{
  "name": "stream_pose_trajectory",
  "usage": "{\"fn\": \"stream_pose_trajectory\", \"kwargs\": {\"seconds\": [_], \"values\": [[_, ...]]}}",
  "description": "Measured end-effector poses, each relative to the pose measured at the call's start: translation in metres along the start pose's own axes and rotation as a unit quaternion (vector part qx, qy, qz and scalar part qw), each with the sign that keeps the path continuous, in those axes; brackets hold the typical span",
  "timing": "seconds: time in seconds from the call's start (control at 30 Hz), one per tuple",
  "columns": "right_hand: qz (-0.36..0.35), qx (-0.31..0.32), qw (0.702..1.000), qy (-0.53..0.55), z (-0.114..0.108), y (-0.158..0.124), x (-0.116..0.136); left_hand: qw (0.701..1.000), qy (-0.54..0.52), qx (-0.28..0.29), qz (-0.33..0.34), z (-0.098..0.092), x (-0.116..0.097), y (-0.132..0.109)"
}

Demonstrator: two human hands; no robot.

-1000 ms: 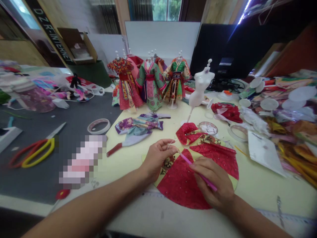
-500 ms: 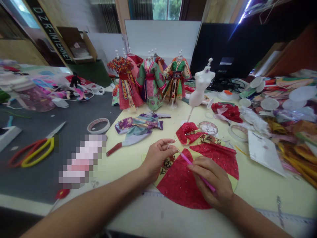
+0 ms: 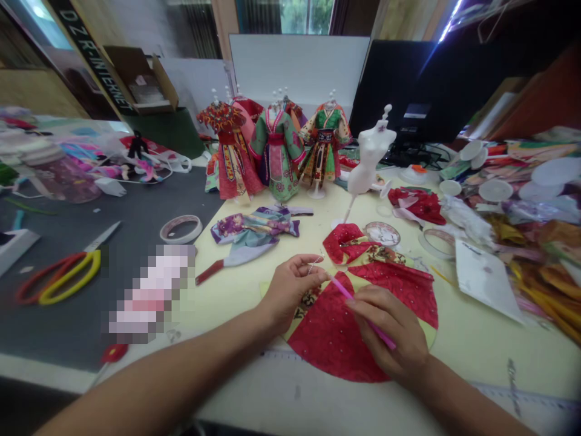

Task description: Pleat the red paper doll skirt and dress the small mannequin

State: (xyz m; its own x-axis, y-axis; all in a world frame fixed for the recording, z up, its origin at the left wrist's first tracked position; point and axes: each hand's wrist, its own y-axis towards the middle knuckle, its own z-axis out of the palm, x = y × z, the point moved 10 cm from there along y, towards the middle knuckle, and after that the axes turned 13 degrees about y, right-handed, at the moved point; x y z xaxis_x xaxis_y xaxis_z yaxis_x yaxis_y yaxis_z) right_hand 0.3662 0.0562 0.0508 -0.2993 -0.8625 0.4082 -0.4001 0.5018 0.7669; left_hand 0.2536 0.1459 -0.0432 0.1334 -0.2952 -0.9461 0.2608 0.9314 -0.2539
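Note:
My left hand (image 3: pixel 290 287) is closed in a pinch on a thin strand of tiny pale beads (image 3: pixel 316 260), which loops up past the fingertips. Between the thumb and fingers of my right hand (image 3: pixel 390 327) is a slim pink pen-shaped tool (image 3: pixel 344 289), its pointed tip meeting the left fingertips. Whether anything sits on that tip is too small to tell. Beneath both hands lies a round skirt piece (image 3: pixel 336 333) of red and yellow fabric panels, dotted with small shiny specks. A folded red and patterned cloth (image 3: pixel 342 243) rests at its far edge.
Behind the work stand a bare white mini mannequin (image 3: pixel 370 151) and several dressed ones (image 3: pixel 278 148). Scissors (image 3: pixel 72 266) and a tape roll (image 3: pixel 180 230) lie left, near a purple doll garment (image 3: pixel 254 233). Fabric scraps (image 3: pixel 540 254) and a white packet (image 3: pixel 488 281) crowd the right.
Very little differs. The bead strand's loop at my left fingertips has shifted slightly, and the pink tool's tip has moved a touch to the right. Both hands keep their hold.

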Motion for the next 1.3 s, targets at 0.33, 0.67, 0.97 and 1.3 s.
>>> {"fn": "stream_pose_trajectory", "kwargs": {"seconds": [0.33,0.67,0.97,1.3], "values": [[0.015,-0.009,1.000,-0.013,-0.004,-0.002,-0.003,0.997,0.037,-0.044,0.050,-0.016,-0.017,0.007],[0.021,-0.008,1.000,-0.013,-0.004,-0.001,-0.004,0.995,0.070,-0.022,0.060,-0.036,-0.040,0.023],[0.032,-0.003,0.999,-0.028,-0.007,-0.002,-0.006,0.993,0.071,0.093,0.007,-0.025,-0.040,0.022],[0.040,0.004,0.999,-0.026,-0.006,-0.003,-0.011,0.977,0.101,0.186,-0.035,-0.008,-0.033,0.014]]}}
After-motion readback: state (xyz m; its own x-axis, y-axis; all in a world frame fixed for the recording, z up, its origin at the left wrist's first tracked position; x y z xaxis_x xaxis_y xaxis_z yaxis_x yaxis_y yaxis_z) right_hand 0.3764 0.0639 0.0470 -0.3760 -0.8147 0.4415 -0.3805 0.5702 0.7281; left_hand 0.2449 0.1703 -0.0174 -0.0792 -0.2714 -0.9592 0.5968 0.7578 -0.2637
